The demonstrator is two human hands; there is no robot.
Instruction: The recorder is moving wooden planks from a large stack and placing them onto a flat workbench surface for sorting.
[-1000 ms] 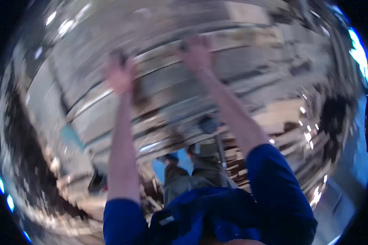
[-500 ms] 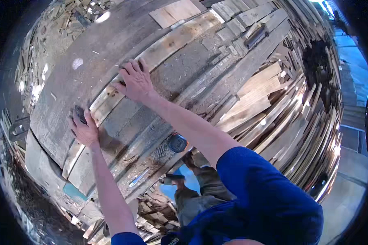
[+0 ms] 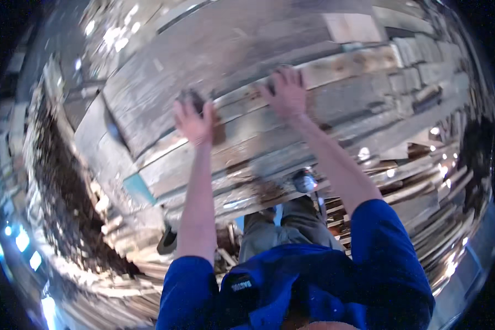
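Observation:
A long pale plank (image 3: pixel 352 66) with brown knots and stains runs slantwise across the wooden worktop (image 3: pixel 231 41). My left hand (image 3: pixel 195 125) rests at the plank's far edge, its thumb and fingers around a dark rounded object (image 3: pixel 192 100); blur hides what kind it is. Farther right along the same plank, my right hand (image 3: pixel 289 100) lies with its fingers spread, pressing on the wood and holding nothing. A dark patch shows between its thumb and forefinger, too smeared to make out.
Near the bench's front edge sits a dark round object (image 3: pixel 304 180). Small wood blocks (image 3: pixel 412 52) line the right end, beside a flat pale board (image 3: pixel 355 27). Stacked boards (image 3: pixel 423 203) lie at the right; a teal piece (image 3: pixel 139 188) marks the left end.
The whole view has turned and shifted, so bench and hands appear farther right and more level. Both hands stay on or beside the plank, their grips much the same.

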